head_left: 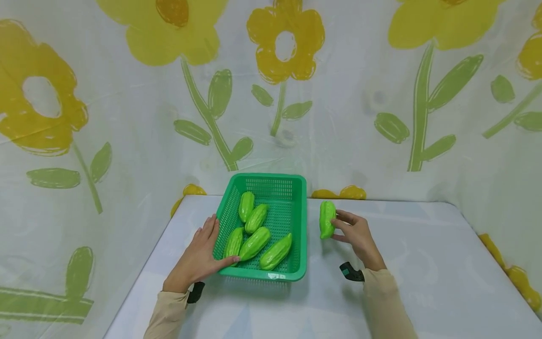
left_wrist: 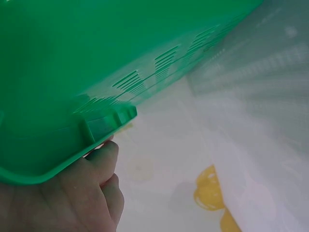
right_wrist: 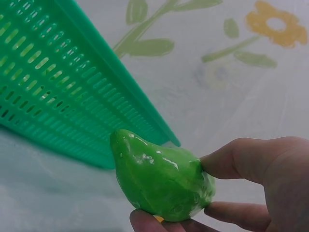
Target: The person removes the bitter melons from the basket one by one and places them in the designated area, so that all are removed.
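Note:
A green plastic basket [head_left: 304, 226] with slotted walls holds several glossy, ridged bitter melons [head_left: 276, 252]. My left hand [head_left: 203, 256] grips its near left corner, thumb over the rim and fingers along the outside. From the left wrist view, the fingers [left_wrist: 104, 162] bend against the underside of the rim. To the right of the basket, my right hand [head_left: 355, 233] pinches another bitter melon [head_left: 327, 220] between thumb and fingers. That bitter melon [right_wrist: 161, 176] is held beside the basket's outer wall [right_wrist: 63, 82] in the right wrist view, apart from the hand's palm.
The basket stands on a pale table [head_left: 423, 263], close to its back edge. A white curtain [head_left: 338, 117] printed with yellow flowers hangs behind and at both sides. A dark wrist device [head_left: 351, 272] is by the right sleeve.

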